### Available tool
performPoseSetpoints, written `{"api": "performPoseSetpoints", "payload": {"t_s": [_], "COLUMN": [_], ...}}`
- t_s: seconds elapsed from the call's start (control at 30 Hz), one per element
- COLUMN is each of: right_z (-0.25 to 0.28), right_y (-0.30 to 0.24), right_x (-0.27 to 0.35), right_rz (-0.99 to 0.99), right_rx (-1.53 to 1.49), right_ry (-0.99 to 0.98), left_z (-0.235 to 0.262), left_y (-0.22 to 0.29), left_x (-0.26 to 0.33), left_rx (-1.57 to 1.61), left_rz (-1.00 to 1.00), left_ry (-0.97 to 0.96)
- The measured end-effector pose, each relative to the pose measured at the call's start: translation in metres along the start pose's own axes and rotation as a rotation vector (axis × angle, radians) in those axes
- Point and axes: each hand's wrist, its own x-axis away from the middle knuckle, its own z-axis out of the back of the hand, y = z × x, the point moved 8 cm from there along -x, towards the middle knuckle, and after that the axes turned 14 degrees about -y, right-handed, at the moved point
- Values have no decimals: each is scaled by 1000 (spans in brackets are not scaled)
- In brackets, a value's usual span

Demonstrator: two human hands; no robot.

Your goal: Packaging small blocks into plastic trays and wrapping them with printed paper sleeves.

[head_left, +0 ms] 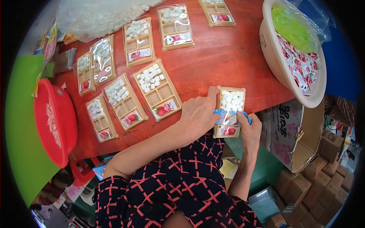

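- The left hand (197,114) lies on the near edge of the red-brown table (220,57), fingers curled against the left side of a tan compartment tray (229,112), thumb at its upper corner.
- The right hand (249,127) grips the tray's right side, pinching a blue strip (228,114) that crosses the tray's middle; whether this is a band or a packet is hard to tell.
- That tray sits at the table's near edge, white cubes in its top section and a small red-printed sachet in its bottom one.
- Seven or so similar trays (156,89) lie spread across the table to the left and behind, some glossy with clear film.
- A clear bag of white cubes (99,17) lies at the far left corner.
- A cream basin (277,60) on the right holds sachets and a green bundle.
- A red basin (53,121) stands left, by a green surface.
- Cardboard boxes (304,186) are stacked on the floor, lower right.
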Motion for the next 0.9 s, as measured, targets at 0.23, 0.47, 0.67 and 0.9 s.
{"api": "performPoseSetpoints", "payload": {"t_s": [0.23, 0.47, 0.67, 0.9], "right_z": [-4, -12, -1, -15], "right_y": [3, 1, -37, -71], "right_x": [10, 10, 10, 10], "right_rz": [-24, 212, 382, 505], "right_rx": [-260, -828, -723, -608], "right_ry": [-73, -195, -104, -49], "left_z": [-4, 5, 38, 23], "left_y": [-5, -4, 10, 5], "left_x": [-1, 7, 38, 36], "left_rx": [7, 315, 124, 368], "left_rz": [5, -135, -283, -265], "left_ry": [36, 29, 531, 382]}}
